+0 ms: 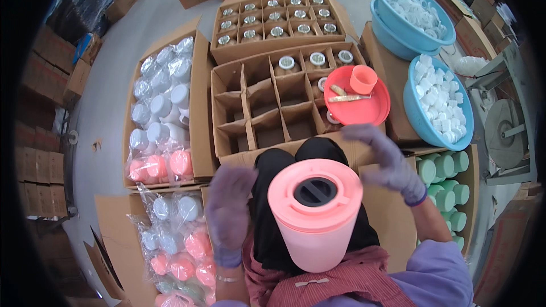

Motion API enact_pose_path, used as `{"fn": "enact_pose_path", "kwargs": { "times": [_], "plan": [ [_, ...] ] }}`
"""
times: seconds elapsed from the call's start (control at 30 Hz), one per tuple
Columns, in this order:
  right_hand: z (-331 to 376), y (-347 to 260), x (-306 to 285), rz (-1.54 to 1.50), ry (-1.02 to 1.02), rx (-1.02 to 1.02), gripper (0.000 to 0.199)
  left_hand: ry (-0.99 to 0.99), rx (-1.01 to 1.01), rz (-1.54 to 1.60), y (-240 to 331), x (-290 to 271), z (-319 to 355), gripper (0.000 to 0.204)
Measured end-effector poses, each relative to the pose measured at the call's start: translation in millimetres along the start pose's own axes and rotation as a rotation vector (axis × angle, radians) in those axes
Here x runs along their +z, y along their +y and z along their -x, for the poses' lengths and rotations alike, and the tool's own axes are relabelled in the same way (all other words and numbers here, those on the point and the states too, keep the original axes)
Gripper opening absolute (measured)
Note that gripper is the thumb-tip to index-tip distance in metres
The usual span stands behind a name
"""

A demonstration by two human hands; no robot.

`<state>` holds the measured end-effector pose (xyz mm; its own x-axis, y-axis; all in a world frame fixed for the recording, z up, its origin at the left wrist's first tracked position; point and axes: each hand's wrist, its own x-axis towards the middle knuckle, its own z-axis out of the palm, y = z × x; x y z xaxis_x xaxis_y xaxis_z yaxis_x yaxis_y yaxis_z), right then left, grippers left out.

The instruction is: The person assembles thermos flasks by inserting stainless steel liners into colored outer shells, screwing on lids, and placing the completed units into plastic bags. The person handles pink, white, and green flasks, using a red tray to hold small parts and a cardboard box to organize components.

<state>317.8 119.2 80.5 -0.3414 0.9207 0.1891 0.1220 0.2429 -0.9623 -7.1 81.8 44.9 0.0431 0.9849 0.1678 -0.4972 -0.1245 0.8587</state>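
A pink lidded jug [311, 224] with a black round plug [315, 192] in its lid rests between my thighs, tipped slightly toward me. Both hands wear greyish-purple gloves and hold nothing. My left hand [230, 207] is raised to the left of the jug, apart from it, fingers stretched and a little blurred. On the other side my right hand [387, 159] is open, fingers and thumb apart, just off the jug's rim. Beyond it, a red plate [375, 112] carries a small coral cup [363, 79] and two slim pale pieces [348, 98].
A divided carton [233, 153] lies ahead, partly filled with capped bottles; another full carton [244, 51] stands behind. Bagged white and pink jugs [162, 105] fill boxes at left. Blue basins [446, 31] of clear rings and white caps [438, 99], plus green containers [449, 193], line the right.
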Motion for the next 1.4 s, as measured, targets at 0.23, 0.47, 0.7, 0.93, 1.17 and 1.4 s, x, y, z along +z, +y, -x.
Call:
{"fn": "enact_pose_path", "kwargs": {
  "times": [0.23, 0.47, 0.7, 0.93, 1.17, 1.4],
  "plan": [
    [-2.5, 3.3, -2.3, 0.146, -0.068, 0.080, 0.076, -0.051, -0.215, -0.325, 11.0, -5.1, 4.9, 0.088],
    [-31.8, 4.6, 44.6, -0.118, -0.190, 0.061, 0.056, -0.314, -0.264, -0.292, -13.3, 18.7, -55.1, 0.094],
    [-22.4, -11.4, 48.8, 0.167, -0.328, -0.176, 0.067, -0.666, 0.031, -0.420, -13.7, 3.7, -59.6, 0.065],
    [-61.1, 57.0, 39.7, -0.846, -0.228, 0.426, 0.053, -0.302, -0.054, -0.892, 38.1, 91.3, -76.6, 0.071],
    [-175.0, 64.4, 47.1, 0.407, 0.112, -0.383, 0.075, 0.261, -0.271, -0.392, -36.9, 13.4, -175.5, 0.033],
    [-213.3, 115.3, 46.6, 0.207, -0.292, 0.228, 0.061, 0.685, 0.192, -0.509, -70.6, -12.6, -191.2, 0.034]
  ]
}}
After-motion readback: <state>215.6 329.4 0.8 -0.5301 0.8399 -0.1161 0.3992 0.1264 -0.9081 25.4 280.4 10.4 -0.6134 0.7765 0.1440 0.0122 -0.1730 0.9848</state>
